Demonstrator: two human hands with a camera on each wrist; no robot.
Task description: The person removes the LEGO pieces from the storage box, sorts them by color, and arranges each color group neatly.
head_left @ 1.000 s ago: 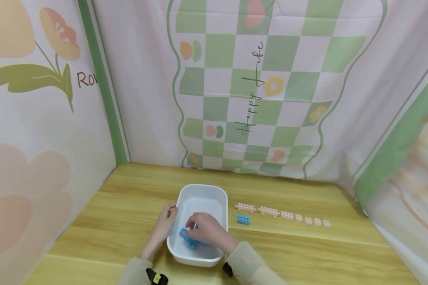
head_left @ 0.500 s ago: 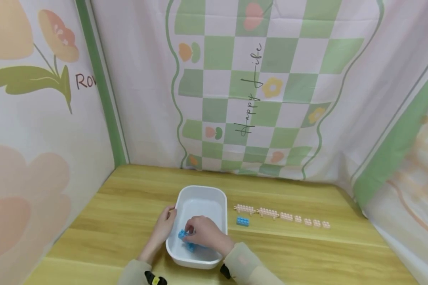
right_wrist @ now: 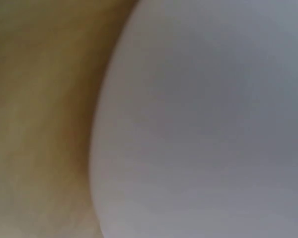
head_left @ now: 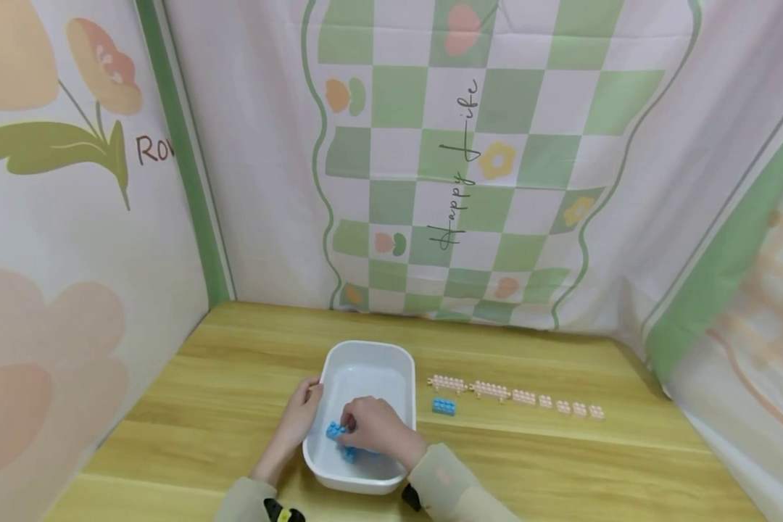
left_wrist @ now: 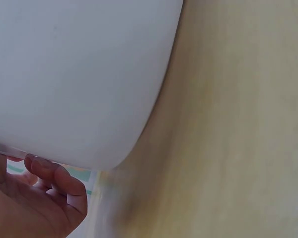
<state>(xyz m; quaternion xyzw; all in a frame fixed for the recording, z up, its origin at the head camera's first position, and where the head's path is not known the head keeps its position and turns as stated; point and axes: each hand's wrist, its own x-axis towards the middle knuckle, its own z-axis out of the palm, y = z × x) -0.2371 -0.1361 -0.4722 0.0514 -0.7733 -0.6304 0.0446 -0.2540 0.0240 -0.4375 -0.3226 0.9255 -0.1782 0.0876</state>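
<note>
In the head view a white plastic tub (head_left: 391,362) stands on the table with several blue building bricks inside. My left hand (head_left: 301,412) grips its left rim; the left wrist view shows the curled fingers (left_wrist: 72,191) at the tub's edge. My right hand (head_left: 380,426) reaches down into the tub, thumb and forefinger pinching at a studded blue brick (head_left: 336,431). More blue bricks (head_left: 349,454) lie under that hand, partly hidden by it. The right wrist view holds only the tub's outer wall (right_wrist: 198,129) and blurred table, so the right fingers are out of that view.
Right of the tub, several pale pink bricks (head_left: 490,390) form a row on the wooden table (head_left: 528,464). One blue brick (head_left: 444,406) lies in front of the row's left end. Patterned curtains (head_left: 398,152) hang behind and at both sides.
My right hand's thumb and forefinger have closed in on the blue brick inside the tub. The left hand stays on the rim; the head view has shifted slightly.
</note>
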